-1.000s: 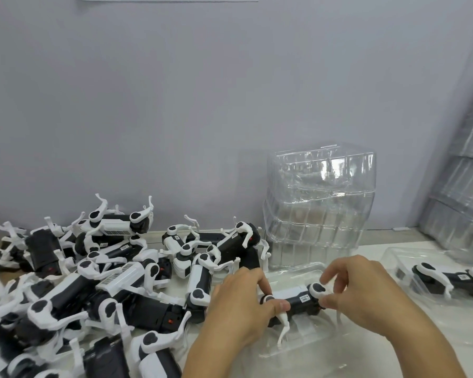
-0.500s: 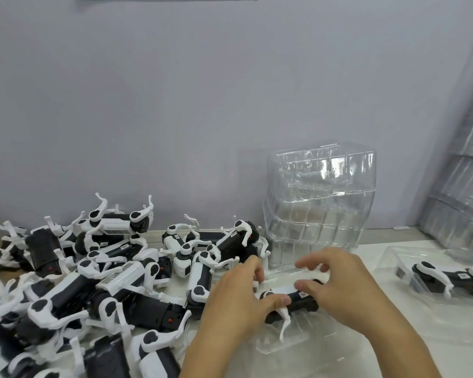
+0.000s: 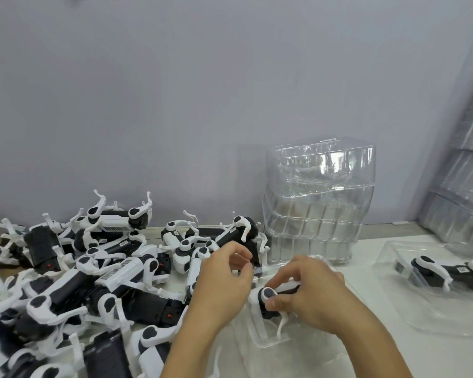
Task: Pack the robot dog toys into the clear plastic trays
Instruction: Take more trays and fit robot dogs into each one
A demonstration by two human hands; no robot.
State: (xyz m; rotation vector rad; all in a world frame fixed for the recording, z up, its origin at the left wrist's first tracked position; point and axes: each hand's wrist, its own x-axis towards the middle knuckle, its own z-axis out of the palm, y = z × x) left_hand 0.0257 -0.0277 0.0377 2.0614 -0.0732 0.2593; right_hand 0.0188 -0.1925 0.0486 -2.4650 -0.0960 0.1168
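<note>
A black-and-white robot dog toy (image 3: 266, 295) lies on its side in a clear plastic tray (image 3: 269, 338) on the table in front of me, legs pointing toward me. My right hand (image 3: 309, 294) grips the toy, fingers over its body and thumb by the round leg joint. My left hand (image 3: 223, 282) is just left of the toy, and its curled thumb and fingers pinch the tray's far rim. A big pile of loose robot dog toys (image 3: 93, 282) covers the table's left side.
A tall stack of empty clear trays (image 3: 320, 203) stands behind my hands by the wall. To the right lies a packed tray (image 3: 393, 257) holding one dog (image 3: 448, 274). More tray stacks (image 3: 467, 186) lean at the far right.
My right hand slid left along the toy and now covers most of its body. My left hand let go of the toy's end and moved up to the tray rim.
</note>
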